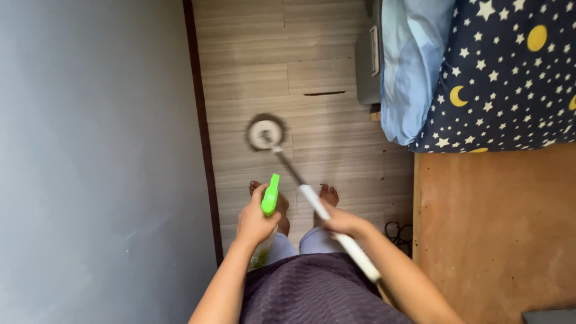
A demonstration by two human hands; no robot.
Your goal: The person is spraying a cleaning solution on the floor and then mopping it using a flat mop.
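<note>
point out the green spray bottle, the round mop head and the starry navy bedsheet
green plastic spray bottle [270, 195], head view, on its nozzle top
round grey mop head [264, 132], head view, on its centre
navy star-patterned bedsheet [510, 78], head view, mid-fabric

Single view, head-mounted camera. The lens looks steeply downward from the wearer's head, along the torso to the pale wood-grain plank floor [312, 72], so that the wearer's own forearms enter from the lower edge and the bare feet lie near frame centre. The plain grey wall [90, 150] fills the left third at close range; the bare brown wooden bed board [492, 228] and the dark blue star-and-moon patterned bedsheet [510, 78] occupy the right. Hands appear near, the floor farther off. No second view overlaps this one.
</note>
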